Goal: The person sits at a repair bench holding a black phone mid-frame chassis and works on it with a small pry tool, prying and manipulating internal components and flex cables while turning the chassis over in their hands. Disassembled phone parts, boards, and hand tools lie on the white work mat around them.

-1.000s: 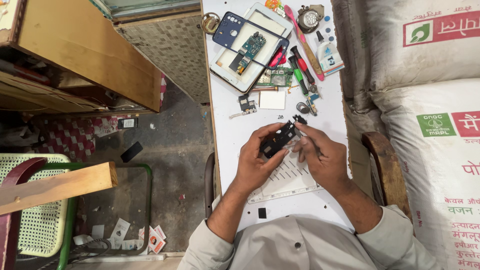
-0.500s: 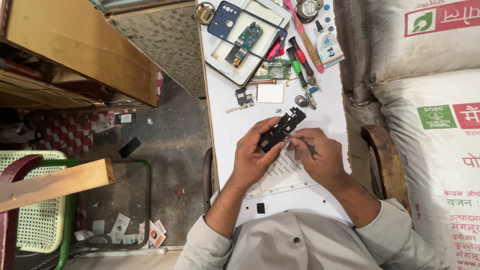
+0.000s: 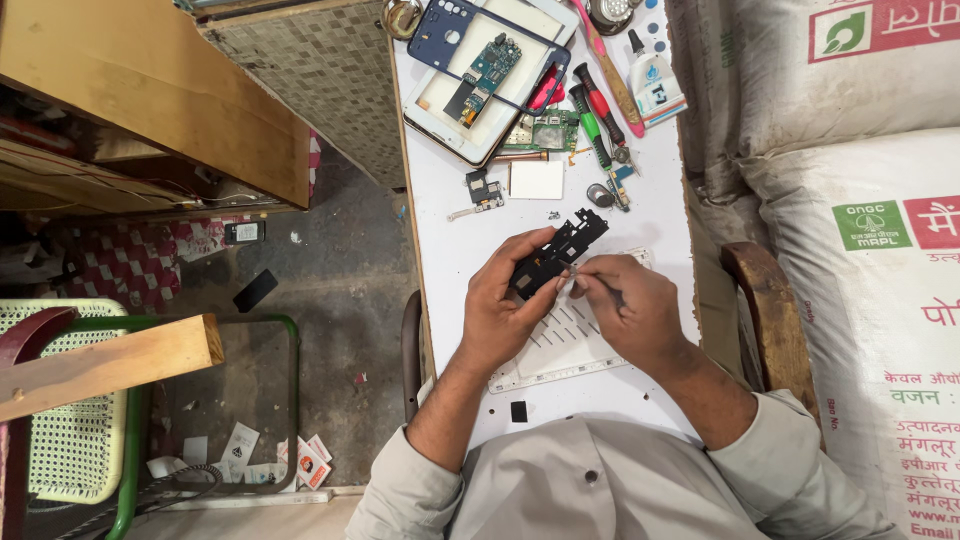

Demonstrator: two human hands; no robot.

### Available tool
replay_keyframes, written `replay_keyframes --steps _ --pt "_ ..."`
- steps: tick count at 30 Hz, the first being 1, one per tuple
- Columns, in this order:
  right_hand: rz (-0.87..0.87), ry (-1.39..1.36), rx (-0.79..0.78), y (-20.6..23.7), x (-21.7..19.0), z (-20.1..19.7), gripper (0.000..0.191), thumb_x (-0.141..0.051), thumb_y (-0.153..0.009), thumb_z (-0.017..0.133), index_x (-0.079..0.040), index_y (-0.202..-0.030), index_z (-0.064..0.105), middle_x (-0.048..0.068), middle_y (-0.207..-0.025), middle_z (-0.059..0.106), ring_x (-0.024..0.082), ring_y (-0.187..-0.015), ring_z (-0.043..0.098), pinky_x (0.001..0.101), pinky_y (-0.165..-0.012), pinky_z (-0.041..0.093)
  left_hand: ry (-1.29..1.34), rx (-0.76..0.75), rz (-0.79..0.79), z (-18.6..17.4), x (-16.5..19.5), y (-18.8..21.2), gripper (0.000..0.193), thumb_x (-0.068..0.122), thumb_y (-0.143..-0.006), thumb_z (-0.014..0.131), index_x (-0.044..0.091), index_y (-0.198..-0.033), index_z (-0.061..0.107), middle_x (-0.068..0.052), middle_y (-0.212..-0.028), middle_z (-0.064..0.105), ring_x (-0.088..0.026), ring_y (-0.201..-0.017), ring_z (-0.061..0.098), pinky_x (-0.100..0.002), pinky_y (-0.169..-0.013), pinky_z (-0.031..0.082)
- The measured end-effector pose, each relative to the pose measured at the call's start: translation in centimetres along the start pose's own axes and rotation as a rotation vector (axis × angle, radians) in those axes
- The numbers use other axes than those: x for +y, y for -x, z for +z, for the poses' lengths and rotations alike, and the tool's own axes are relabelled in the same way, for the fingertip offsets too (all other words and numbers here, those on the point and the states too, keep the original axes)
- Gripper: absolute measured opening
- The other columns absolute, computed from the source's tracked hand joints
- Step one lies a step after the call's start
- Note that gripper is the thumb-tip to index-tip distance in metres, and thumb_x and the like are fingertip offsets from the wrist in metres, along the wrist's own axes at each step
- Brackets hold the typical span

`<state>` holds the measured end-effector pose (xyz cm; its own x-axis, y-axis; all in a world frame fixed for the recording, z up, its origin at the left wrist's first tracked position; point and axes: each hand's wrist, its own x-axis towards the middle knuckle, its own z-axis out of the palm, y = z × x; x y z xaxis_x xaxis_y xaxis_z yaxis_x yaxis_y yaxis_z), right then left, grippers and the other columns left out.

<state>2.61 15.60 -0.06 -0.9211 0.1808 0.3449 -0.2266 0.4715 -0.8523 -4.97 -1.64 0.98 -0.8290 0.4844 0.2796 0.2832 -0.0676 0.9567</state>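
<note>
Seen from the head camera, the left hand is closed around a black phone frame part, holding it tilted just above the white worktop. The right hand is pinched shut on a thin dark tool whose tip meets the frame's lower edge. Under both hands lies a white ridged mat. At the far end, a white tray holds a blue phone frame and a green circuit board. Beside the tray lie 2 screwdrivers, red and green, and a small glue bottle.
</note>
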Motion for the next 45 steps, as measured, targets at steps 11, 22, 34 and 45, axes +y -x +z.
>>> replay_keyframes --steps 11,22,34,45 --pt "0.133 -0.121 0.172 0.1 0.1 -0.2 0.015 -0.009 -0.11 0.059 0.001 -0.12 0.055 0.01 -0.09 0.074 0.008 -0.071 0.061 0.0225 -0.064 0.05 0.071 0.032 -0.109 0.2 0.0 0.2 0.047 0.0 -0.095 0.075 0.004 -0.138 0.058 -0.009 -0.129 0.064 -0.009 -0.105 0.067 -0.023 -0.087 0.06" --pt "0.061 -0.376 0.142 0.6 1.0 -0.5 0.022 -0.007 -0.111 0.053 0.005 -0.128 0.047 0.016 -0.103 0.07 0.014 -0.088 0.067 0.0267 -0.083 0.058 0.044 0.032 -0.169 0.5 -1.2 0.6 0.035 0.0 -0.096 0.075 0.002 -0.13 0.064 -0.008 -0.108 0.072 -0.009 -0.086 0.069 -0.021 -0.074 0.058" --pt "-0.172 -0.036 0.272 -0.6 -0.8 -1.2 0.012 -0.007 -0.111 0.06 0.003 -0.115 0.054 0.018 -0.115 0.059 0.02 -0.103 0.062 0.0302 -0.095 0.055 0.078 0.101 -0.126 0.5 -1.4 0.8 0.041 -0.005 -0.092 0.077 -0.001 -0.128 0.058 -0.009 -0.105 0.068 -0.009 -0.088 0.066 -0.021 -0.075 0.058" --pt "0.014 -0.1 0.061 0.4 0.2 -0.6 0.011 0.0 -0.103 0.067 0.005 -0.111 0.062 0.012 -0.099 0.073 0.014 -0.087 0.074 0.0252 -0.076 0.06 0.372 0.225 -0.246 0.5 -1.3 0.9 0.053 -0.008 -0.09 0.074 0.0 -0.133 0.045 -0.006 -0.102 0.066 -0.011 -0.086 0.069 -0.024 -0.074 0.062"
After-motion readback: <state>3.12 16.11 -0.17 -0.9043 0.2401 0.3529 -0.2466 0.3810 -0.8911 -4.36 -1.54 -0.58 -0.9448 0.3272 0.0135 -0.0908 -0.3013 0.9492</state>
